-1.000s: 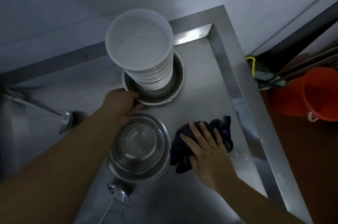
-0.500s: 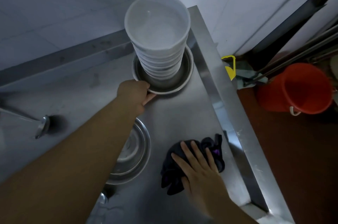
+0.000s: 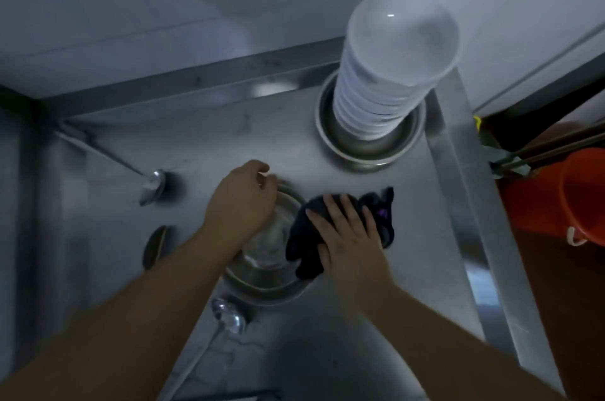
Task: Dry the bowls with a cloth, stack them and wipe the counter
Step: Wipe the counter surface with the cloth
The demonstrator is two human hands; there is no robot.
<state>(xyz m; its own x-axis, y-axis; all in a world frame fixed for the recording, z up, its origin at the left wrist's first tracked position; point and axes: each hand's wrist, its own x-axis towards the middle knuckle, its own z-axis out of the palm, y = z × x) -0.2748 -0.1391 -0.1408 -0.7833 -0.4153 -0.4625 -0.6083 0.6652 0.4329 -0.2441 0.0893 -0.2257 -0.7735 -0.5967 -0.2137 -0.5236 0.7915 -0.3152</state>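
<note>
Left hand (image 3: 240, 204) now off stacked bowls (image 3: 389, 73)

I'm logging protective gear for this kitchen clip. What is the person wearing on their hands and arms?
Nothing shows: the left hand and the right hand are ungloved, and both forearms are bare to the frame edge, with no sleeves, watch, rings or bracelets visible. The fingers carry no markings I can make out.

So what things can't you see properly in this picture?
- Head view: the near metal bowl is mostly covered by the left hand, its forearm and the dark cloth under the right hand.
- The orange bucket is cut off by the right edge.
- How many white bowls are stacked: too blurred to count.
- The spoon handle is blurred toward the bottom edge.
</note>
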